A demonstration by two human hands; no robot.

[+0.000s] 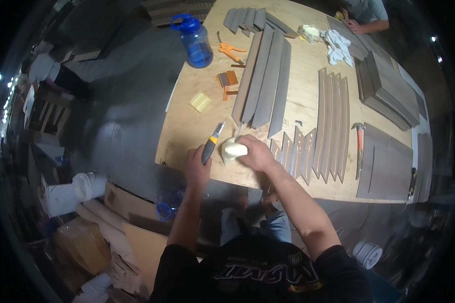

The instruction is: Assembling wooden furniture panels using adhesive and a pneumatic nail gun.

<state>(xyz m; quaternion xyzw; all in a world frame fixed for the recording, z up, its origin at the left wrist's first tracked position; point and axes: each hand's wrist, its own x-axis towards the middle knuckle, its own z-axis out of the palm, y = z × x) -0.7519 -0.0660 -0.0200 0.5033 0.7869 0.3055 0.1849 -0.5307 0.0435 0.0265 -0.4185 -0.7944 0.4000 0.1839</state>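
With twelve o'clock set toward the far side of the table (179, 144), a blue water jug (196, 44) is stood near half past eleven from the hands, probably to leave the working edge free. A utility knife (210, 150) is grasped by the left hand (198, 164), its fingers wrapped around the handle, seemingly for ready use. Just right of it, over the near edge, a cream squeeze bottle (232, 151) is gripped in the right hand (258, 153); how hard it is squeezed cannot be told. Toward half past two, long slats (333, 121) are laid side by side, presumably for easy reach. The knife's long axis is aligned seven to one, blade at one; the bottle's nozzle is aimed between twelve and one, its body foreshortened.
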